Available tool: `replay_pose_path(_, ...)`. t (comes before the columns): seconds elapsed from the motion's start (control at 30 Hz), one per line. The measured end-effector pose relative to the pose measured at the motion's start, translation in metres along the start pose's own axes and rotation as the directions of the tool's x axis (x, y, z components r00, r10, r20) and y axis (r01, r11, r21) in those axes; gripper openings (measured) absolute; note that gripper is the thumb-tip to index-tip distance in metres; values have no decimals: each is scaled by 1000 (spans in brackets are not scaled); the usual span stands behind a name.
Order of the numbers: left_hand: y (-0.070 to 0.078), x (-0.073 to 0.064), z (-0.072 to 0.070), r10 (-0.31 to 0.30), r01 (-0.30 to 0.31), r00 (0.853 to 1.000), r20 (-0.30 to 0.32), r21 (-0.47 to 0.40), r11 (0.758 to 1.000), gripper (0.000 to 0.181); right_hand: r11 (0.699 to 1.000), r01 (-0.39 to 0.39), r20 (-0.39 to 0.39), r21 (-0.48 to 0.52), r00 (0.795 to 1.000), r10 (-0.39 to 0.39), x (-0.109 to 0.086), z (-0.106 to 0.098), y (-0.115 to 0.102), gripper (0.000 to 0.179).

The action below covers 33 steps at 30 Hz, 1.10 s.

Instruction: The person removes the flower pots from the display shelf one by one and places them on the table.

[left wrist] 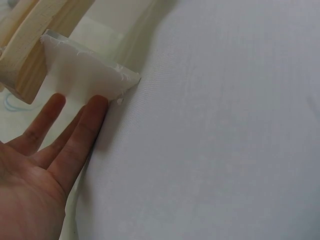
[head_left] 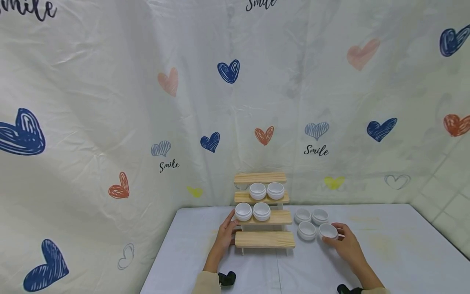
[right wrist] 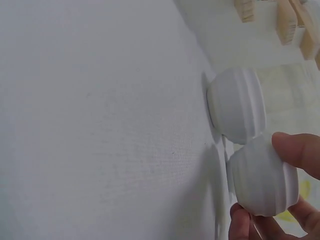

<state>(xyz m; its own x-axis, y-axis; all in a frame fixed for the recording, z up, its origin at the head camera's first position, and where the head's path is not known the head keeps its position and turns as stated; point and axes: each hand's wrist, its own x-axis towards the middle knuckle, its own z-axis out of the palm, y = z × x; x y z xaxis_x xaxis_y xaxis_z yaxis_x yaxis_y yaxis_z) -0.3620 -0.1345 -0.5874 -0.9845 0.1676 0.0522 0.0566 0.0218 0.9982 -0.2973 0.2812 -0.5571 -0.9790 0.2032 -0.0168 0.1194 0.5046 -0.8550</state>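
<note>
A tiered wooden stand (head_left: 265,240) has two small white bowls on its second-lowest shelf (head_left: 282,217) and two more on the shelf above. At its left side is my left hand (head_left: 223,239), fingers extended; in the left wrist view the fingertips (left wrist: 96,106) touch the pale side support (left wrist: 75,70). To the right of the stand, my right hand (head_left: 346,245) grips a white bowl (head_left: 328,231) between thumb and fingers. The same ribbed bowl (right wrist: 262,180) shows in the right wrist view, beside another bowl (right wrist: 237,105). Three other bowls (head_left: 306,230) sit close by on the table.
The white-covered table (head_left: 396,245) extends around the stand. Behind it hangs a white curtain (head_left: 271,102) printed with hearts and "Smile". The stand's top and bottom shelves hold nothing. Black wrist straps (head_left: 227,278) show near both sleeves.
</note>
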Motion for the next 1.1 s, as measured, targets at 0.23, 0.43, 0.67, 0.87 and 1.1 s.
replay_pose_path(0.23, 0, -1, 1, -6, 6, 1000, -11, 12, 1000, 60, 1000, 14, -2, -8, 1000, -14, 9, 3, 6, 79)
replay_pose_path(0.43, 1, 0, 0, -10, 10, 1000, -9, 8, 1000, 62, 1000, -24, 9, -16, 1000, 25, 15, 6, 7, 81)
replay_pose_path(0.67, -1, 2, 0, -15, 15, 1000, -6, -2, 1000, 62, 999, -35, 7, -18, 999, 35, 20, 6, 8, 82)
replay_pose_path(0.87, -1, 2, 0, -12, 12, 1000, 1, -9, 1000, 62, 1000, -21, 3, -14, 1000, 21, 21, 5, 12, 81)
replay_pose_path(1.1, 1, 0, 0, 10, -10, 1000, 3, 2, 1000, 63, 1000, -24, 5, -2, 1000, 24, 21, 6, 11, 81)
